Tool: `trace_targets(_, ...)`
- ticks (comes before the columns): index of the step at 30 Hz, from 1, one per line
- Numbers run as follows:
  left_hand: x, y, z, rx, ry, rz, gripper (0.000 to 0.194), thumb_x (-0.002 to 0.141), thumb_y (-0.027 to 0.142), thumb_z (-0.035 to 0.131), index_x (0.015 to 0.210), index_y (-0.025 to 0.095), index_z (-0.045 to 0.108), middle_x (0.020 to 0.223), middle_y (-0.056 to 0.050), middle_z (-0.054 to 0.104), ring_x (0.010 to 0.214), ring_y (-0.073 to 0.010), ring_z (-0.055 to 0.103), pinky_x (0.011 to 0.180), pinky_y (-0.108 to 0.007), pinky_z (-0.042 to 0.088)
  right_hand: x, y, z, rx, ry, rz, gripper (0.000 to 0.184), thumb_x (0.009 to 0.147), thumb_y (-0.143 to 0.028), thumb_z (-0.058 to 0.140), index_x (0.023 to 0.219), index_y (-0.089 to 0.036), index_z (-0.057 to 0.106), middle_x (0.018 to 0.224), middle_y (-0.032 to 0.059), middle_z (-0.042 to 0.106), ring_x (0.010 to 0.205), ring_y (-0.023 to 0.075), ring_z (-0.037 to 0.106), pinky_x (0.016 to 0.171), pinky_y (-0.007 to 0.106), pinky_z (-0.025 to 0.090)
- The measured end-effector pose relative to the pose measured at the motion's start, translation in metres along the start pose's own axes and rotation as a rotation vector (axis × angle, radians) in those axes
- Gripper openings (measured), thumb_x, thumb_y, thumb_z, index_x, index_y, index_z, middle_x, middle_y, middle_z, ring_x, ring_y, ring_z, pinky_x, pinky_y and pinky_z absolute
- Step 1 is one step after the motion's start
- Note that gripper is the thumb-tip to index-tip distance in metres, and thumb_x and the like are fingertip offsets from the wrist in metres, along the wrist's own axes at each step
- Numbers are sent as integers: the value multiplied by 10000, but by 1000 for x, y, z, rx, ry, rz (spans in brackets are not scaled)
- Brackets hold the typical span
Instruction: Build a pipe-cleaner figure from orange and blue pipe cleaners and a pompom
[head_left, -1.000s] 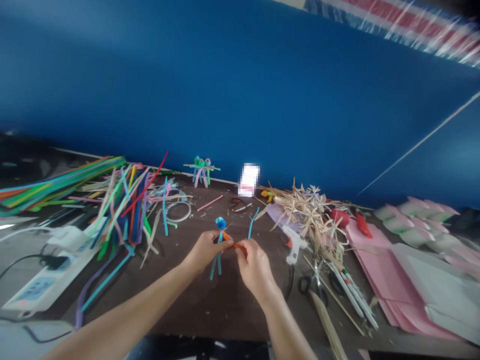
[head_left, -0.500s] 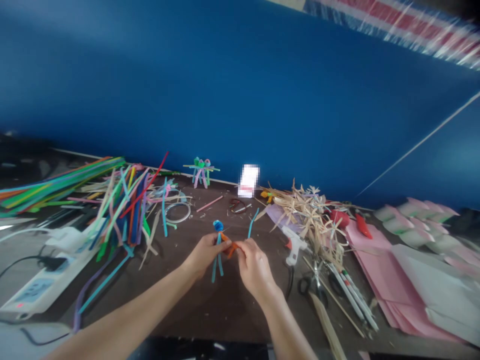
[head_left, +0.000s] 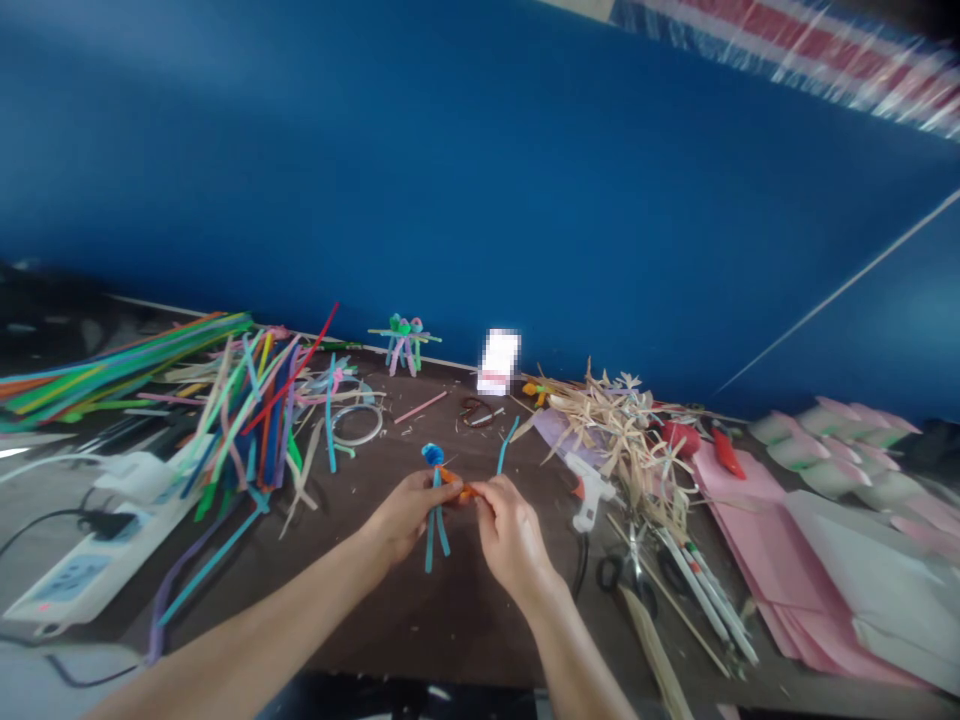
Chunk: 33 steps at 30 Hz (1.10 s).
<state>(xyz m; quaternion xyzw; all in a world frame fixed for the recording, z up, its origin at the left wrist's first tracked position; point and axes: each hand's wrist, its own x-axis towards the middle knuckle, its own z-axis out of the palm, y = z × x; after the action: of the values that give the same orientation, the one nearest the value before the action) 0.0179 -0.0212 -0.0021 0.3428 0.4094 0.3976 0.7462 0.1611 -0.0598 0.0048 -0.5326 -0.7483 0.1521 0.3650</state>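
Observation:
My left hand (head_left: 417, 508) is closed on a small pipe-cleaner figure with a round blue top (head_left: 433, 455) and two light-blue legs (head_left: 437, 538) hanging below the fingers. From the figure an orange pipe cleaner (head_left: 466, 492) runs across to my right hand (head_left: 508, 528), whose fingertips pinch its end. The two hands are close together over the dark table. Beyond my right hand lies a short light-blue pipe cleaner (head_left: 508, 444).
Loose pipe cleaners (head_left: 262, 410) and a power strip (head_left: 90, 570) lie left. On the right are a glue gun (head_left: 591, 492), scissors (head_left: 634, 570), dried strips (head_left: 611, 425) and pink sheets (head_left: 757, 550). A finished-looking pipe-cleaner figure group (head_left: 405, 340) stands at the back.
The orange pipe cleaner's dangling loop now lies flatter between my fingers. The figure's blue top and legs have tilted slightly. Both hands stay in nearly the same place.

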Motion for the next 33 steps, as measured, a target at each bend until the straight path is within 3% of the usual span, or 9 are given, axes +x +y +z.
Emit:
trace_targets(3, -3, 4, 0, 11, -39, -10, 208, 532, 192, 720, 706, 133, 622, 636, -4, 626, 627, -119, 544, 574, -211, 373, 1, 1, -1, 16, 18, 0, 250, 806, -97, 389, 939, -185, 582, 813, 57, 567, 756, 155, 553, 690, 250, 438)
trace_targets(8, 0, 1, -5, 125, -56, 117, 180, 579, 246, 710, 694, 132, 633, 633, 0, 611, 637, -116, 526, 632, -221, 375, 2, 0, -1, 23, -25, 13, 237, 821, -106, 382, 935, -189, 573, 818, 51, 563, 760, 153, 554, 689, 248, 437)
trace_targets(15, 5, -8, -8, 111, 26, 58, 242, 573, 337, 703, 667, 125, 634, 610, -23, 626, 589, -132, 539, 584, -235, 376, 2, -5, 1, -133, 16, 4, 347, 706, -125, 546, 1043, -190, 494, 906, 61, 547, 849, 199, 528, 736, 302, 431)
trace_targets(21, 1, -4, -4, 216, 26, 122, 251, 587, 346, 689, 662, 111, 645, 613, -34, 621, 599, -144, 534, 581, -237, 376, 4, -7, 2, -216, 71, -34, 114, 706, -145, 541, 814, -182, 536, 780, 38, 525, 769, 182, 512, 710, 303, 407)
trace_targets(28, -2, 2, -4, 417, 13, 268, 201, 651, 320, 639, 702, 126, 649, 632, -23, 635, 639, -163, 551, 651, -249, 404, 3, -8, -2, 18, 72, 44, 70, 751, -169, 498, 776, -175, 563, 756, 39, 542, 721, 152, 521, 664, 255, 412)
trace_targets(33, -7, 12, -5, 610, -46, 344, 165, 674, 301, 613, 692, 144, 662, 642, -21, 649, 678, -176, 567, 678, -244, 412, 8, -3, -9, 223, -50, 202, 98, 728, -234, 541, 688, -165, 599, 664, 6, 553, 596, 114, 503, 550, 206, 377)
